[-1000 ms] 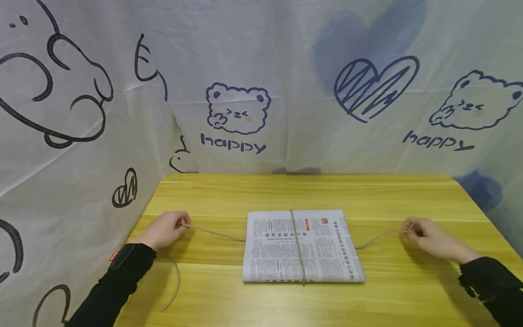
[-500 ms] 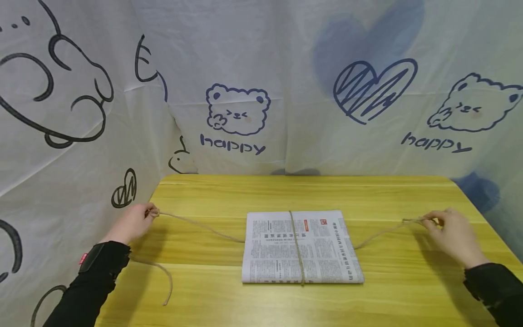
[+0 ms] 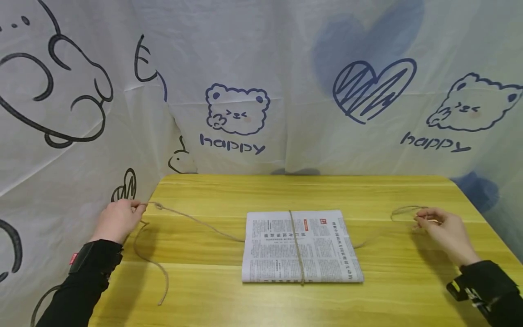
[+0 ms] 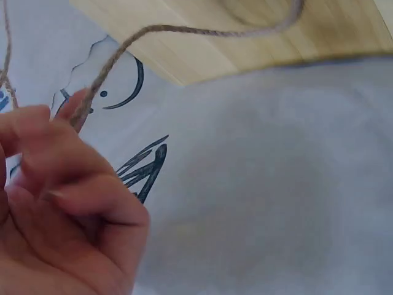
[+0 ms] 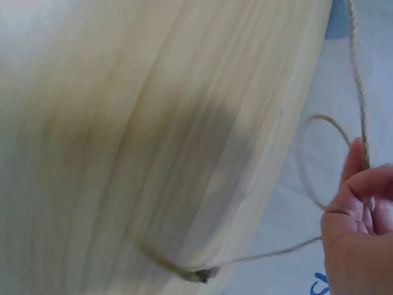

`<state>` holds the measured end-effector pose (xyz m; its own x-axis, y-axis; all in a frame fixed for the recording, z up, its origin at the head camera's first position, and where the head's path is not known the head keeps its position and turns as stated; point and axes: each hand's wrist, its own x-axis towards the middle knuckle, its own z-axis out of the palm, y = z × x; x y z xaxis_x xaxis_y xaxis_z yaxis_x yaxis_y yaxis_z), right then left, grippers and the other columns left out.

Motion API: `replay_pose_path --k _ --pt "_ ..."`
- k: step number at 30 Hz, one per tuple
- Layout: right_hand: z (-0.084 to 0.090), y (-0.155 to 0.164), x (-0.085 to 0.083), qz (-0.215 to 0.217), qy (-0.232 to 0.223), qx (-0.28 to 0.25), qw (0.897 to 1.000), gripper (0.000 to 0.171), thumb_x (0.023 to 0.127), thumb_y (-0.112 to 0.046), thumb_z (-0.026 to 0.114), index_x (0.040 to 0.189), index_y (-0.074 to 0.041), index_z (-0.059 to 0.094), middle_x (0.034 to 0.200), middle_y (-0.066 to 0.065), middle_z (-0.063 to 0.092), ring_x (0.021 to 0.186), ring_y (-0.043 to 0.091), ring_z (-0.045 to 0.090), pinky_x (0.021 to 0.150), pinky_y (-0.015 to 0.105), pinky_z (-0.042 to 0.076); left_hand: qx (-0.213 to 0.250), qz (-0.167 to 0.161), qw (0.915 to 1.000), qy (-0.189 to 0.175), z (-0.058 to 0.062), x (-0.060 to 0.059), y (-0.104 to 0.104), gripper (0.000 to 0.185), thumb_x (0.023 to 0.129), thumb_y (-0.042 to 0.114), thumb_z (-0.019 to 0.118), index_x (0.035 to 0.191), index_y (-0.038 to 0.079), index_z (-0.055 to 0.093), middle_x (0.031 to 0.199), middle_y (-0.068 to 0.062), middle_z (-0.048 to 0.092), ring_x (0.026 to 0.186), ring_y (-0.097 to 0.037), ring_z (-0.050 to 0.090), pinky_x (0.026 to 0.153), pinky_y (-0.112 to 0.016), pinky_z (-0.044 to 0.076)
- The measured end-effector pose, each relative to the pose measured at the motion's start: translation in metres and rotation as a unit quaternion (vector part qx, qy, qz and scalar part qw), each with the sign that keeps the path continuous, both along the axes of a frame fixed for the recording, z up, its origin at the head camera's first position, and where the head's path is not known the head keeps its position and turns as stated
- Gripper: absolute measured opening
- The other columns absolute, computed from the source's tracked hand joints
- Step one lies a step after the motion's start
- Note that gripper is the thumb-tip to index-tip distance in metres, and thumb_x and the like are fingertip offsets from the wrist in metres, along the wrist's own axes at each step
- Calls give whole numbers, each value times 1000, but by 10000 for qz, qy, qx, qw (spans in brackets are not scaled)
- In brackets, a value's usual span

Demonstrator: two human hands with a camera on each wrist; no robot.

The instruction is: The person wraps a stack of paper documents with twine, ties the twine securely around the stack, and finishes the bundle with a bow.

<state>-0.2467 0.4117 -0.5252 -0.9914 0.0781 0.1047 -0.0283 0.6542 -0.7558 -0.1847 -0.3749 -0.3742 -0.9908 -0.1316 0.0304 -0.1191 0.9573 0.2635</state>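
A folded newspaper (image 3: 269, 261) lies flat mid-table, with a strand of twine (image 3: 297, 245) running over it from back to front. Twine also comes out from its left and right edges. My left hand (image 3: 116, 221) pinches the left length (image 3: 192, 218) above the table; a small knot or loop sits just beyond the fingertips, and a loose tail hangs down to the tabletop. On the other side, my right hand (image 3: 447, 231) pinches the right length, which bends into a loop (image 5: 301, 147) by the fingers. The right wrist view shows a frayed, dark twine end (image 5: 202, 275).
The wooden table (image 3: 327, 304) has rounded far corners. A pale cloth (image 3: 286, 54) with line drawings hangs behind it and along the left side. Both arms wear dark sleeves.
My left hand has moved left and slightly up, drawing out the left twine. My right hand has moved a little right; its twine was straighter and now curls into a loop.
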Motion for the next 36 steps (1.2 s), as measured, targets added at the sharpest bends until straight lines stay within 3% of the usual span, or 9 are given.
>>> replay_pose_path --k 2,5,10,14,17,21,23,29,36 --pt "17 -14 7 -52 15 -370 9993 34 106 -33 52 128 -7 53 99 -25 58 80 -8 65 68 20 52 338 114 9993 106 0 1 -1 43 105 24 46 125 -10 64 93 -24 74 77 -36 69 66 -43 51" --pt "43 -33 18 -72 48 -960 9953 22 106 -17 48 126 -8 50 96 -31 59 78 -7 66 66 19 51 720 194 9951 646 -1 2 -5 39 105 19 45 121 -10 67 76 -15 74 61 -18 64 58 -31 45" --pt "51 -33 21 -137 170 -1990 9797 15 105 -18 51 118 -24 49 91 -28 65 74 -2 66 64 17 50 747 428 9811 1734 1 3 -8 35 101 9 42 114 -11 69 90 -27 74 66 -35 65 58 -34 42" --pt "69 -48 29 -153 -91 -2695 9628 14 104 -12 53 114 -21 47 86 -24 68 71 1 65 62 17 49 1143 483 9770 1735 8 2 2 45 103 14 34 130 -10 60 112 -32 70 95 -46 66 72 -43 45" --pt "73 -54 30 -92 -214 -2952 9551 13 104 -15 55 113 -20 46 85 -23 70 71 0 65 62 16 50 1352 307 9755 1710 13 -4 20 48 106 19 31 135 -8 58 117 -30 69 82 -36 63 69 -38 43" --pt "65 -53 25 71 -187 -3243 9458 13 104 -17 56 114 -18 48 86 -20 72 72 1 66 63 16 51 1260 -145 9735 1900 19 -23 54 39 108 14 36 133 -5 61 112 -26 71 52 -19 42 50 -28 28" --pt "54 -45 20 151 -100 -3366 9415 15 103 -21 58 115 -18 49 88 -18 73 73 2 67 64 17 52 1269 -425 9727 1895 22 -37 75 36 108 8 39 136 -4 58 112 -27 71 50 -22 46 48 -28 32" --pt "14 -18 8 258 327 -3380 9402 36 100 -34 61 130 -20 45 104 -15 69 79 5 66 66 19 51 1426 -1012 9749 1376 29 -78 154 45 107 7 45 150 -5 39 120 -25 70 91 -36 71 75 -41 56" --pt "5 -14 16 493 786 -3449 9340 41 105 -22 54 142 -17 38 121 -8 62 79 10 65 59 30 40 1798 -1589 9644 1114 31 -107 260 29 106 14 51 127 -1 65 109 -17 74 85 -26 72 83 -37 59"
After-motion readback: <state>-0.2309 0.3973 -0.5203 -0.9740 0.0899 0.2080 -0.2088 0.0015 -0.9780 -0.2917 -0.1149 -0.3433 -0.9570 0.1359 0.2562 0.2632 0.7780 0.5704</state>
